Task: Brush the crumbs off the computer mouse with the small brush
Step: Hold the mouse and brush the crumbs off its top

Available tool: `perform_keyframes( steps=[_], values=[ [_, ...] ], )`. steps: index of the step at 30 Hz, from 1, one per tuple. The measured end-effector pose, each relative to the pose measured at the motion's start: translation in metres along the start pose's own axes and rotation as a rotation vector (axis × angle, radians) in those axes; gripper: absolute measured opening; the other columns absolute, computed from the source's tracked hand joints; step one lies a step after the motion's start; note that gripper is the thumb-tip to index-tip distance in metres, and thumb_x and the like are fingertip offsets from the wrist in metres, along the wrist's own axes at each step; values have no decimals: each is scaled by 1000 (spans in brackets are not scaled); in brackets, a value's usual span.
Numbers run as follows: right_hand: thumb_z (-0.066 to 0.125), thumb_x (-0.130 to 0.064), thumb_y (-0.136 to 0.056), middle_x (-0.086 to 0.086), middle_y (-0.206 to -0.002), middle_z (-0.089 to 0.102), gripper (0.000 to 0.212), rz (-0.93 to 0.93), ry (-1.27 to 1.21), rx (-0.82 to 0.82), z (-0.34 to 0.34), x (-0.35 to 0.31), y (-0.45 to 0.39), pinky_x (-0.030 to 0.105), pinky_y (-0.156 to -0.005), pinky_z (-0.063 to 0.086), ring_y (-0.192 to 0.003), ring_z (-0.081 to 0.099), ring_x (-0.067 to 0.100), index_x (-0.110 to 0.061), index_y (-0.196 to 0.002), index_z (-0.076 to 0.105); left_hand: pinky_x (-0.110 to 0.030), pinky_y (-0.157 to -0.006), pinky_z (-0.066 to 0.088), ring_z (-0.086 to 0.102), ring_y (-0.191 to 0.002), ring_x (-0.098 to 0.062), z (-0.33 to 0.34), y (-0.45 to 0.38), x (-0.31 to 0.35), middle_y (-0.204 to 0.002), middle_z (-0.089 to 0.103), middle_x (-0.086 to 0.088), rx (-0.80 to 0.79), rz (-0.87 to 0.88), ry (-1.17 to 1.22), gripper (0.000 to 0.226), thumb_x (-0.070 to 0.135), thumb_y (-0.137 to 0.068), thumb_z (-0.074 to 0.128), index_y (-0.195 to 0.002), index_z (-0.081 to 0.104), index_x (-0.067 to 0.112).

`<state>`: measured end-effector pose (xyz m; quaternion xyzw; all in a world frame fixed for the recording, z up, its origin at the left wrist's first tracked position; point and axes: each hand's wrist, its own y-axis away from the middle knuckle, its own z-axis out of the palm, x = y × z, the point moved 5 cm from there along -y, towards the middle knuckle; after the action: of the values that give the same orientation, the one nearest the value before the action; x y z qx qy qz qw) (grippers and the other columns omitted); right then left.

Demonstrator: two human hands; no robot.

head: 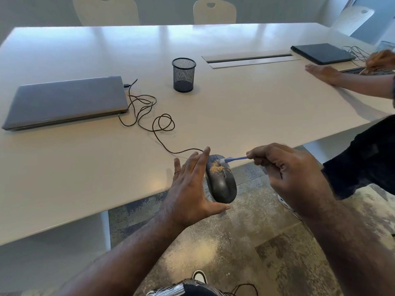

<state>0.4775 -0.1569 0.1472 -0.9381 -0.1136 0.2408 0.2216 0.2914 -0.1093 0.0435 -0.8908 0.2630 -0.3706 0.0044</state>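
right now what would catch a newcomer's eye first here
First, the tan crumbs on the dark computer mouse, held off the table's near edge by the left hand. The right hand points a small blue brush at them. Farther back, a closed grey laptop lies left.

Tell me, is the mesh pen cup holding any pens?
No, the black mesh pen cup on the table looks empty; nothing sticks out above its rim.

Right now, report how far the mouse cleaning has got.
Done: the left hand holds the mouse out past the table edge, and the right hand grips the small brush. In hand: bristles at the mouse's front. Left: the crumbs still sit by the wheel.
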Motion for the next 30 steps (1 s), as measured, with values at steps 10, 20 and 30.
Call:
perform_keyframes(
  steps=[10,20,30],
  values=[
    [62,1,-86,-8,-93,70,28,0,-7,4,-3,0,1,24,-74,56,-84,66,3,-18,-104,72,-31,-117,-23,1,-153,-10,0,-1,-1,-165,16,2,-2,2,-19,137,70,-59,79,-156,-10,35],
    [62,0,-87,-12,-96,71,30,23,-7,-23,-8,2,2,34,-70,60,-86,67,2,-23,-102,72,-32,-118,-22,0,-153,-10,0,0,-3,-165,15,3,3,-7,-14,137,71,-59,79,-156,-12,36],
    [64,0,-86,-12,-95,71,29,13,12,-95,-7,2,4,39,-67,60,-84,68,7,-23,-102,72,-32,-118,-21,0,-153,-8,-1,1,-5,-164,16,4,11,-3,-10,135,72,-59,77,-156,-9,35]
  ],
)
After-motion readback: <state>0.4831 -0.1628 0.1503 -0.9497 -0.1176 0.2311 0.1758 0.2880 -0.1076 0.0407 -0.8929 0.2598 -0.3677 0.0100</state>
